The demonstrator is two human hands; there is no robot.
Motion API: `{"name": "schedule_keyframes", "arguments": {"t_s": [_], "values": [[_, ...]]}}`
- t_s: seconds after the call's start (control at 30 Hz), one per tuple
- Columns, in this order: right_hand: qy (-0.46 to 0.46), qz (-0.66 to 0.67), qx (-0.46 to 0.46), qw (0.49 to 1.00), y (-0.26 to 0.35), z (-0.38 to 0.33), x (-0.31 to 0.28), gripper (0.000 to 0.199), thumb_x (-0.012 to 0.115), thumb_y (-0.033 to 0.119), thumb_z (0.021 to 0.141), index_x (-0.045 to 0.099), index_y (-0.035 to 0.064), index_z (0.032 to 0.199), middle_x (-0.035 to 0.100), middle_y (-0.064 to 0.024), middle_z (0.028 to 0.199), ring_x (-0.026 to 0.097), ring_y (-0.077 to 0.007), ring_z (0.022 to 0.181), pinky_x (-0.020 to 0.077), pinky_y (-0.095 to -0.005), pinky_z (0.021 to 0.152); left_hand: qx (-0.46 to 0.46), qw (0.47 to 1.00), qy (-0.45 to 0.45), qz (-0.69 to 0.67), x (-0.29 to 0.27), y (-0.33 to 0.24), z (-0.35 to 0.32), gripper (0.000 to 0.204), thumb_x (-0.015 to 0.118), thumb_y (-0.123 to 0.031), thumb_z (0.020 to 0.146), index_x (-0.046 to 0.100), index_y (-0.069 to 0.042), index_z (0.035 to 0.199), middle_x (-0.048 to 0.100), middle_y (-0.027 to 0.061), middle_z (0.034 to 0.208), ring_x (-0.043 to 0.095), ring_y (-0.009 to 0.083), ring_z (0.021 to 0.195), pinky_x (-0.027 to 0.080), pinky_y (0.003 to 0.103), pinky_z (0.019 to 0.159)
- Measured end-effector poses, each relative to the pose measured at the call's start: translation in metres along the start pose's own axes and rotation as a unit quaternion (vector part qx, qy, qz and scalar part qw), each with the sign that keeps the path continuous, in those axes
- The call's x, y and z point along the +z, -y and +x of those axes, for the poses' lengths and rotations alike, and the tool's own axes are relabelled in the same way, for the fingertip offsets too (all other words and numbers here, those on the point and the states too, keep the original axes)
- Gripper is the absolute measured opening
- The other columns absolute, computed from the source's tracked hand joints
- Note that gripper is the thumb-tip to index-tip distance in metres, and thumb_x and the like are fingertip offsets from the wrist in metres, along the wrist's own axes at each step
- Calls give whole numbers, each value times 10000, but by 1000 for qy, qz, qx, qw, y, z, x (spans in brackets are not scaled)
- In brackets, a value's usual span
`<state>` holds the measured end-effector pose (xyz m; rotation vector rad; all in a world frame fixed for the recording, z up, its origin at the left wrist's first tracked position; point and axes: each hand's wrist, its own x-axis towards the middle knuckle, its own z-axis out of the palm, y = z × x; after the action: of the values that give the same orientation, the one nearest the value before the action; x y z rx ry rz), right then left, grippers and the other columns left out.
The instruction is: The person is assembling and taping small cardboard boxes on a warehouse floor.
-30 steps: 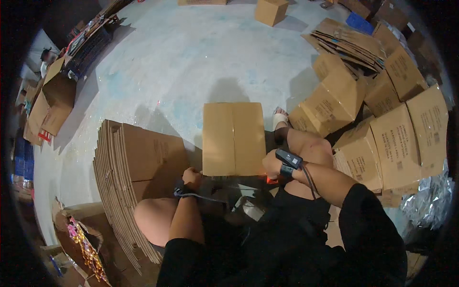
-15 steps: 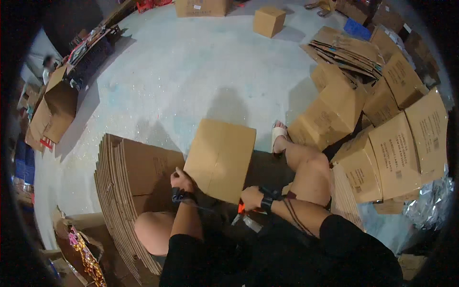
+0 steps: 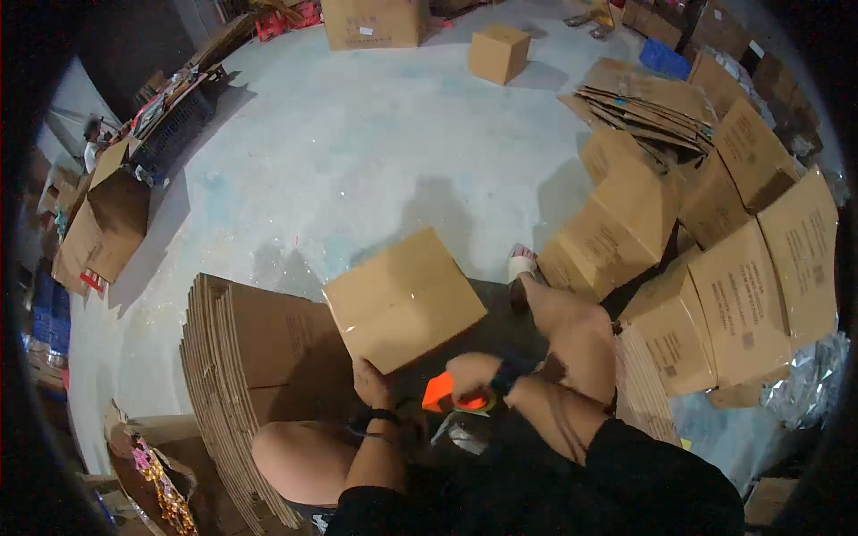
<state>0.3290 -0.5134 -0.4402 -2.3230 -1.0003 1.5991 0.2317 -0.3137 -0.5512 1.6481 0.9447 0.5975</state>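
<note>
A closed cardboard box (image 3: pixel 407 299) is tilted and turned in front of me, its plain top face showing a seam across the middle. My left hand (image 3: pixel 371 384) grips the box at its near corner, with part of the fingers hidden beneath the edge. Just right of that corner, my right hand (image 3: pixel 474 375) is closed around an orange tape dispenser (image 3: pixel 436 393), held apart from the box. A stack of flattened cartons (image 3: pixel 277 335) stands upright beside my left knee, close to the box.
Formed cartons (image 3: pixel 737 286) crowd the right side, with flattened cardboard (image 3: pixel 648 94) behind them. Crumpled silver film (image 3: pixel 809 389) lies at far right. A small box (image 3: pixel 498 55) sits on the pale floor (image 3: pixel 357 161) ahead. An open carton (image 3: pixel 112 219) and a person (image 3: pixel 94 143) are at left.
The box has turned and tipped over to a new angle. My left hand has slid down to its near corner. My right hand has brought the orange tape dispenser out from beside the box.
</note>
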Motion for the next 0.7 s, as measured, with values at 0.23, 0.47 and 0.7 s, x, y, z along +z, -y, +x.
{"name": "schedule_keyframes", "arguments": {"t_s": [0.23, 0.47, 0.7], "values": [[-413, 532, -40, 738, -123, -23, -51, 378, 686, 136, 711, 609, 35, 1066, 626, -60, 999, 591, -174, 884, 483, -326, 774, -44, 989, 98, -102, 25, -16, -7, 428, 478, -349, 1010, 569, -4, 1246, 641, 36, 922, 566, 107, 787, 467, 264, 695], [-376, 567, -43, 732, -110, -6, -48, 271, 680, 204, 723, 618, -11, 876, 596, -57, 864, 553, -141, 810, 429, -293, 678, -55, 982, 118, -138, 10, 3, 26, 467, 587, -312, 971, 546, 25, 1293, 614, 10, 881, 508, 67, 693, 419, 235, 582], [-33, 362, -129, 923, -58, 0, 16, 295, 714, 273, 716, 699, 33, 888, 632, -7, 716, 571, -113, 637, 440, -289, 557, 21, 968, 63, -244, 5, -38, 65, 618, 660, -95, 904, 353, 62, 1418, 598, 156, 1189, 605, 215, 994, 484, 297, 887]]}}
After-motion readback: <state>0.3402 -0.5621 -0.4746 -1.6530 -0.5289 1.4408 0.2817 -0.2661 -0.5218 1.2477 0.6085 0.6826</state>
